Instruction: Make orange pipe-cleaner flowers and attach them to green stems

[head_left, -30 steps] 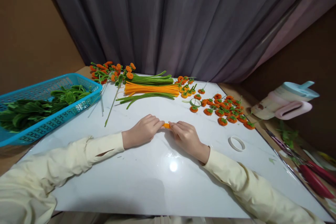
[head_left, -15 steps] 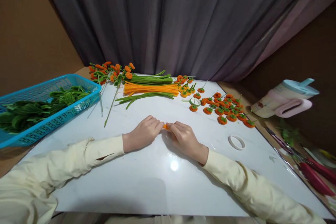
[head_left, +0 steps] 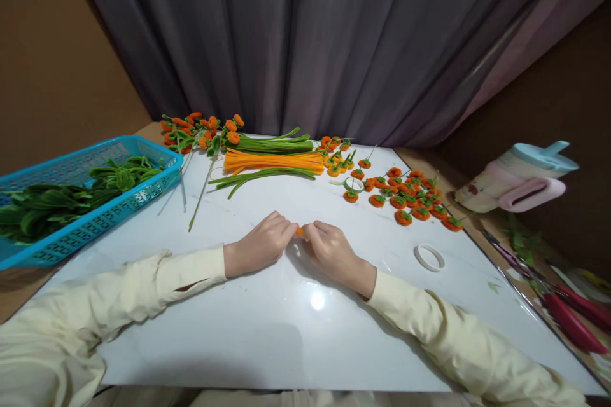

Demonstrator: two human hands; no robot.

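Note:
Between my hands, over the middle of the white table, is a small orange fuzzy piece (head_left: pixel 300 231), mostly covered by fingers. My left hand (head_left: pixel 262 244) is closed on its left end. The fingers of my right hand (head_left: pixel 333 252) pinch its right side. Beyond the hands lies a bundle of orange fuzzy stems (head_left: pixel 272 161), with green stems (head_left: pixel 277 144) behind it and more green ones in front. Several orange pieces with green tops (head_left: pixel 405 189) are spread to the right of the bundle.
A blue basket (head_left: pixel 102 206) of green leaves stands at the left. Orange flowers (head_left: pixel 205 133) lie at the back left. On the right are a white tape ring (head_left: pixel 430 257), a green tape roll (head_left: pixel 354 185), a lidded cup (head_left: pixel 515 178) and red-handled pliers (head_left: pixel 573 324).
The fingers of my right hand have shifted slightly on the orange piece, and less of it shows. Both hands stay in nearly the same place.

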